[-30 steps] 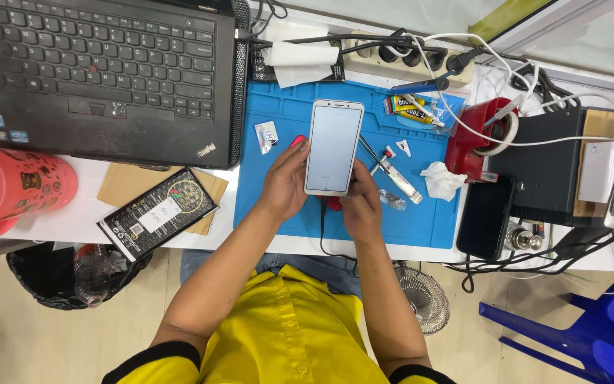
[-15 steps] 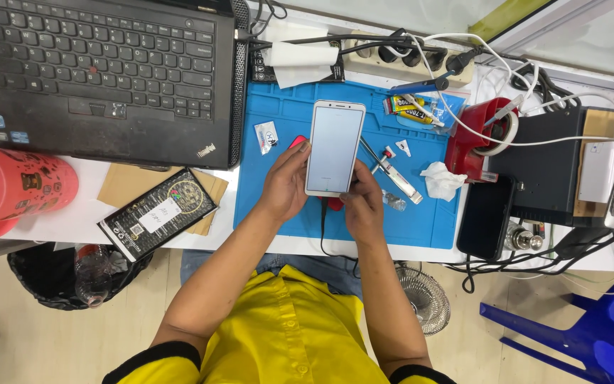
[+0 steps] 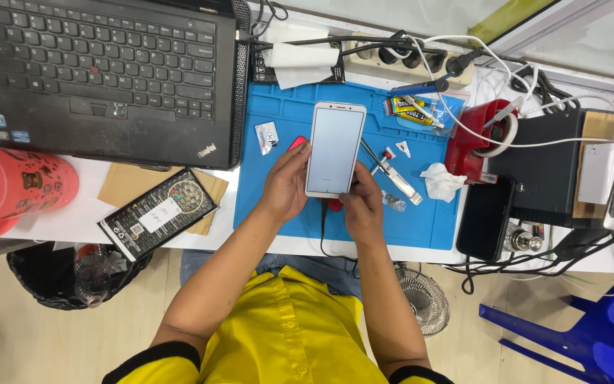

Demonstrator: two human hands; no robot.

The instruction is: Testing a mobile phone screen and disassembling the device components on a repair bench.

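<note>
A white smartphone (image 3: 335, 148) with a pale lit screen is held upright over the blue work mat (image 3: 286, 114). My left hand (image 3: 283, 185) grips its lower left edge, thumb on the side. Its bottom right corner rests in my right hand (image 3: 362, 206). A black cable (image 3: 323, 235) runs down from under the phone toward my lap. A red object (image 3: 297, 142) pokes out just behind my left fingers.
A black laptop (image 3: 101, 71) fills the upper left, a pink bottle (image 3: 15, 185) sits at the left edge, and a black box (image 3: 156, 212) lies on cardboard. Tweezers (image 3: 378, 163), a glue tube (image 3: 410, 107), a tissue (image 3: 440, 181), a red holder (image 3: 477, 139), a black phone (image 3: 486, 219) and tangled cables are on the right.
The phone and both hands stay almost still; my right hand has shifted slightly lower at the phone's bottom corner.
</note>
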